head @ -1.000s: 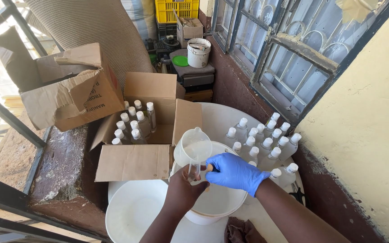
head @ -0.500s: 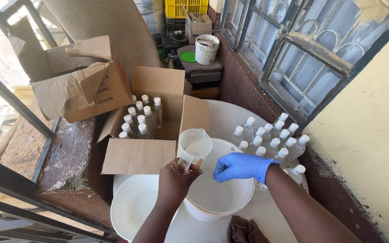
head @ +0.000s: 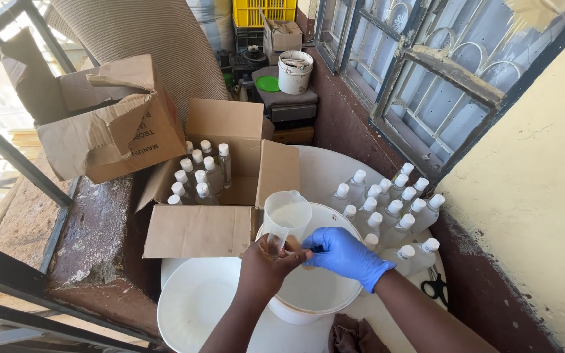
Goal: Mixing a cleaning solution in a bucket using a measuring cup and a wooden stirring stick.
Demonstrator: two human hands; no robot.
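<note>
My bare left hand [head: 264,267] is closed around a small clear bottle [head: 274,244] above a white bucket [head: 289,312]. Fingertips of my blue-gloved right hand [head: 342,253] pinch at the bottle's top, right against the left thumb. A translucent measuring jug [head: 287,216] stands just behind both hands at the bucket's far rim. An open cardboard box [head: 227,131] to the left holds several white-capped clear bottles [head: 199,175]. More capped bottles [head: 393,202] stand in a cluster on the round white table [head: 322,171] at the right.
A white round lid [head: 194,307] lies beside the bucket at the left. Scissors [head: 437,287] and a brown cloth [head: 354,335] lie near me. A torn cardboard box [head: 109,124] sits on the ledge. Behind are a white pail [head: 294,73] and a yellow crate [head: 263,12].
Both hands stay together on the small bottle over the bucket, and the gloved hand has slid from on top of the bottle to its right side. My head has moved a little closer.
</note>
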